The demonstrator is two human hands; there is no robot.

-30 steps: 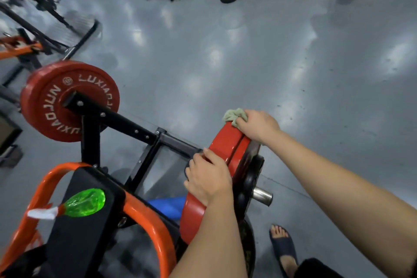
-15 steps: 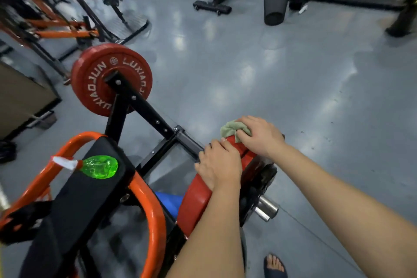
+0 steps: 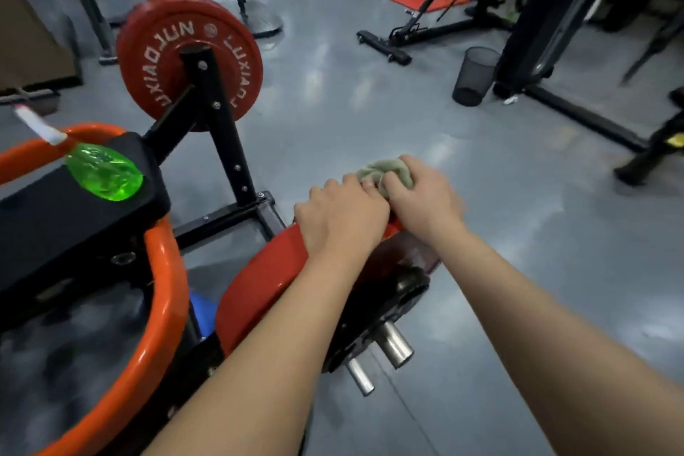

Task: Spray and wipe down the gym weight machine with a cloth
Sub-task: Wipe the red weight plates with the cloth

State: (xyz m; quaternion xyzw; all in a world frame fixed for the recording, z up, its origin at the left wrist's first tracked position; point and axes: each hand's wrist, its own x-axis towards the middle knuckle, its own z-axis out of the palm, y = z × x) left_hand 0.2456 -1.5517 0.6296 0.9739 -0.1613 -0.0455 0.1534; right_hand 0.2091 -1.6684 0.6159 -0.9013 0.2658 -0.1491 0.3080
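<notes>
Both hands meet on the top rim of the near plate (image 3: pixel 259 278).

Head view: both arms reach forward from the bottom edge. The left hand (image 3: pixel 342 218) grips the plate's rim, fingers curled over it. The right hand (image 3: pixel 422 196), touching the left, bunches the cloth (image 3: pixel 385 170) in curled fingers and presses it on the rim. The green spray bottle (image 3: pixel 105 174) sits at the far edge of the machine's black pad (image 3: pixel 74 226), well apart from the hands.
</notes>
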